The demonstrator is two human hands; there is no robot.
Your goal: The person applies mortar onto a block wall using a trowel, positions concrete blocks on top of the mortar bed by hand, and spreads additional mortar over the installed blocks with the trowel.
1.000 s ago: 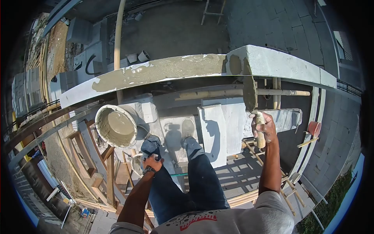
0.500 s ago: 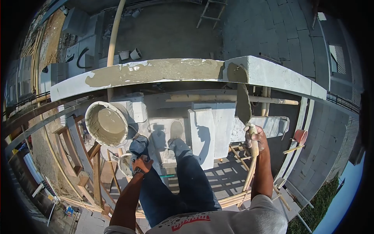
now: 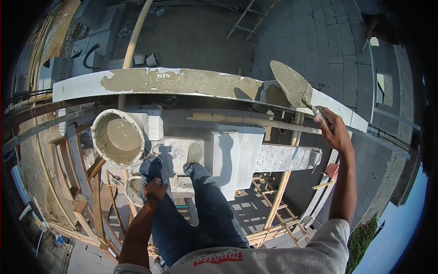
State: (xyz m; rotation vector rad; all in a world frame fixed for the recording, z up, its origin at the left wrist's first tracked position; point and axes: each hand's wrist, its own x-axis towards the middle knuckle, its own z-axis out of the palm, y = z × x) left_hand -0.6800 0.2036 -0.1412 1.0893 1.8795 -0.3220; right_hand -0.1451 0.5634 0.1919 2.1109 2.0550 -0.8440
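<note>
My right hand [image 3: 335, 130] grips the handle of a pointed trowel [image 3: 291, 81]. Grey mortar coats its blade, which is over the top of a white block wall [image 3: 75, 85]. A long band of wet mortar [image 3: 182, 81] lies along that wall top, with a darker patch near the blade. Resting by my bent left knee, my left hand [image 3: 155, 188] is closed, and no tool shows in it. Close by on the left stands a bucket [image 3: 97, 137] with mortar inside, its rim crusted. Below it, a smaller bucket [image 3: 133, 191] is partly hidden by my leg.
White blocks [image 3: 226, 155] stand beside my foot. A bamboo pole [image 3: 255, 121] runs below the wall, and a plastered plank [image 3: 289, 158] extends right. Bamboo scaffolding [image 3: 278, 196] and a wooden frame [image 3: 68, 171] flank me. A person's dark arm [image 3: 374, 25] shows at upper right.
My right hand has moved up and right. The trowel has swung from hanging below the wall's edge to lying tilted above its top, mortar-coated face visible. My left hand remains by the knee.
</note>
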